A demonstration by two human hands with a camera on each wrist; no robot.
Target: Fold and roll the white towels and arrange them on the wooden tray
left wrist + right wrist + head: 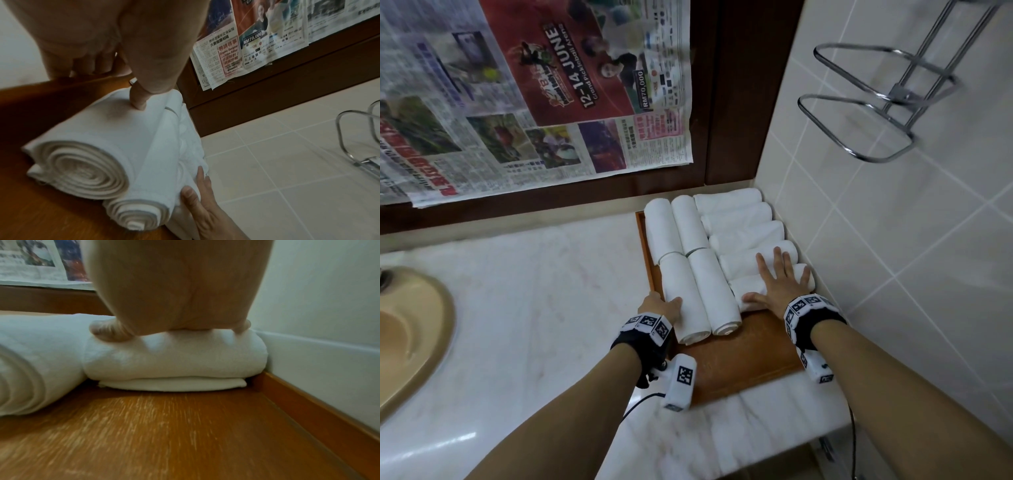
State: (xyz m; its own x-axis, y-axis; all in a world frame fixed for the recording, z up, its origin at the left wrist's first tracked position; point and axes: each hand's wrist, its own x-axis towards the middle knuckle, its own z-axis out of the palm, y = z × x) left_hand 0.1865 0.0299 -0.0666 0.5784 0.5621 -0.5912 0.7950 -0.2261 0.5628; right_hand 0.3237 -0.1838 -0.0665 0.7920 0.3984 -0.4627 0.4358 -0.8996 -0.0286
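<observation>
Towels (709, 291): apparently soft, light, springy; loose ends likely to unroll; grip advised across the middle.
Left hand (657, 305): thumb pressing a roll.
Right hand (779, 286): flat, spread, pressing.

left hand (123, 40) at top; thumb (139, 97) pressed onto nearest rolled towel (88, 170); fingers (98, 65) bent at tray (41, 113) rim | second roll (135, 216) touching it; spiral ends face camera | right hand (201, 211) flat against further towel (191, 146) | behind: newspaper (257, 40) on dark wood (267, 100); tiled wall (287, 178); chrome rack (359, 138)
</observation>
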